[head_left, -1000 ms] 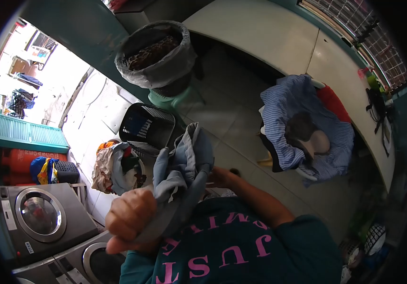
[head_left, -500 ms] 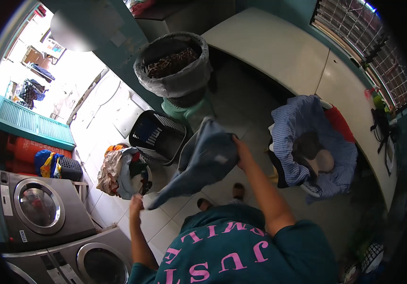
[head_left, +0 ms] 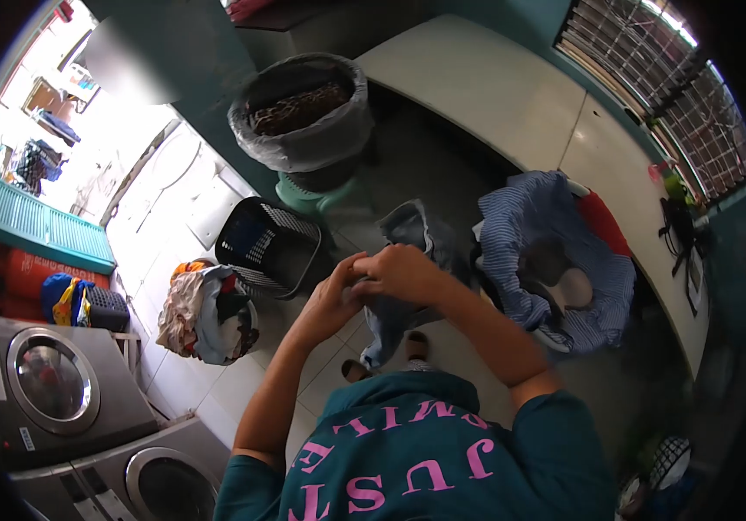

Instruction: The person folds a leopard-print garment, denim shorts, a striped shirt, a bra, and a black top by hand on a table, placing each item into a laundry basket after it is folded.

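Your left hand has come in to meet your right hand; half a second ago they held the grey-blue garment spread wide. Now both sets of fingers pinch it together, its folds hanging above the tiled floor, between the black basket and the striped-cloth basket.

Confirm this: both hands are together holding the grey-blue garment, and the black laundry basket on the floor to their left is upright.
Not quite. The left hand and right hand do meet on the grey-blue garment, but the black laundry basket is tipped on its side, its opening facing outward, as the head view shows.
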